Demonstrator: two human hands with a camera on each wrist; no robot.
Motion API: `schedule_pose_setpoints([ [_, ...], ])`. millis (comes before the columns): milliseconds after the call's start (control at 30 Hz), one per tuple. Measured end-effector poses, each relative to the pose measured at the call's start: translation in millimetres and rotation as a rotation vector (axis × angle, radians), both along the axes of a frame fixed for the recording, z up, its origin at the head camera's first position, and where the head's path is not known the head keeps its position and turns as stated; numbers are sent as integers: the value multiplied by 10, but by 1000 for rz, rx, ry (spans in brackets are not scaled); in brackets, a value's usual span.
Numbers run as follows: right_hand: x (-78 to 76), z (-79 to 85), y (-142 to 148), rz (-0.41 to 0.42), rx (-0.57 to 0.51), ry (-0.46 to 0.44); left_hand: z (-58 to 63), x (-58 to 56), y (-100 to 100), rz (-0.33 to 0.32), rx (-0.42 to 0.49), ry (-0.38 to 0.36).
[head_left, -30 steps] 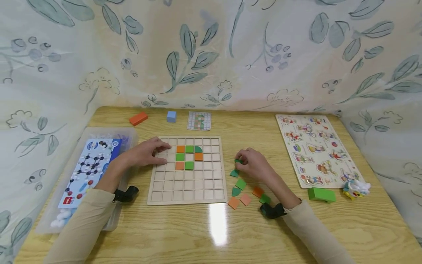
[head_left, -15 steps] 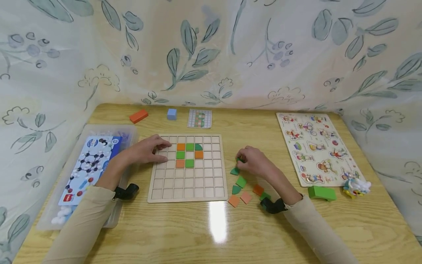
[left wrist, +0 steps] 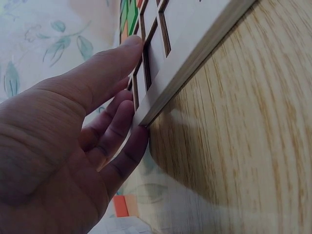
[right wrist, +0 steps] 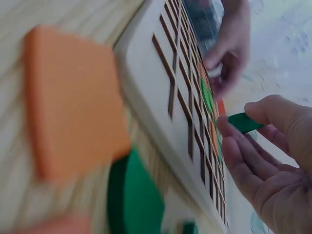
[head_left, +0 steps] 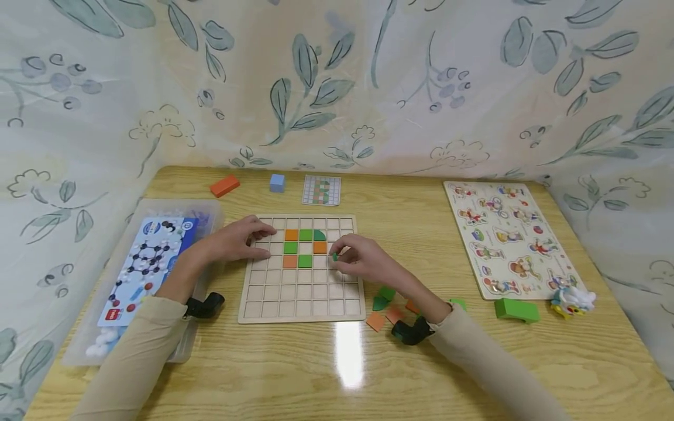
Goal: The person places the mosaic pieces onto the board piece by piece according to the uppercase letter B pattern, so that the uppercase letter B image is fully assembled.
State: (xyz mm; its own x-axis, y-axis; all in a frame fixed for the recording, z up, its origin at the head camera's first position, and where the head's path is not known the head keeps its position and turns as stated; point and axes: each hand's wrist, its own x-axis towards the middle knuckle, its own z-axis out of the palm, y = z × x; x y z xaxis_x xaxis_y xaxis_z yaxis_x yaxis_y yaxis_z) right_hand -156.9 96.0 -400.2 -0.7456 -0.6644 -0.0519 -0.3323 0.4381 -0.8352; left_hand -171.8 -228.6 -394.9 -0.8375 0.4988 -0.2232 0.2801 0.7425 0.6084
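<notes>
My left hand (head_left: 240, 240) rests at the left edge of a wooden grid board (head_left: 302, 313). Its thumb (left wrist: 127, 48) lies over the grid and the other fingers reach along the edge. On the board, orange tiles (head_left: 290, 261), green tiles (head_left: 305, 261) and a dark green quarter-round tile (head_left: 319, 235) form a ring round a bare cell. Above the board's right side, my right hand (head_left: 360, 257) pinches a small dark green tile (right wrist: 243, 123) between thumb and fingertips. The fingers partly cover this tile's shape.
Loose orange tiles (head_left: 375, 321) and green tiles (head_left: 387, 292) lie right of the board, partly under the right arm. A pattern card (head_left: 322, 190), blue cube (head_left: 277, 183) and red block (head_left: 224, 186) stand behind. A plastic box (head_left: 181, 351) sits left; a picture puzzle (head_left: 489, 234) and green block (head_left: 517, 310) lie right.
My right hand has lifted a dark green tile from the loose pieces and carried it left over the board. My left hand has stayed at the board's edge.
</notes>
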Motion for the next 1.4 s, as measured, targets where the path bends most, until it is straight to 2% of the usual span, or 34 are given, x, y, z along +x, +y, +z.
schedule_pose_setpoints([
  [133, -52, -43, -194, 65, 19, 70, -7, -10, -8, 4, 1, 2],
  [333, -82, -86, -330, 96, 153, 205, -33, -7, -20, -6, 9, 3],
  [567, -45, -42, -344, 163, 279, 341, -17, -8, -17, 0, -4, 4],
  [1033, -95, 26, -255, 330, 402, 761, -37, -29, -10, -17, -4, 27],
  [1233, -114, -24, -232, 356, 399, 837, -42, -23, -16, -18, -16, 31],
  [1400, -135, -38, -263, 360, 403, 858, -54, -18, -26, -11, 1, 22],
])
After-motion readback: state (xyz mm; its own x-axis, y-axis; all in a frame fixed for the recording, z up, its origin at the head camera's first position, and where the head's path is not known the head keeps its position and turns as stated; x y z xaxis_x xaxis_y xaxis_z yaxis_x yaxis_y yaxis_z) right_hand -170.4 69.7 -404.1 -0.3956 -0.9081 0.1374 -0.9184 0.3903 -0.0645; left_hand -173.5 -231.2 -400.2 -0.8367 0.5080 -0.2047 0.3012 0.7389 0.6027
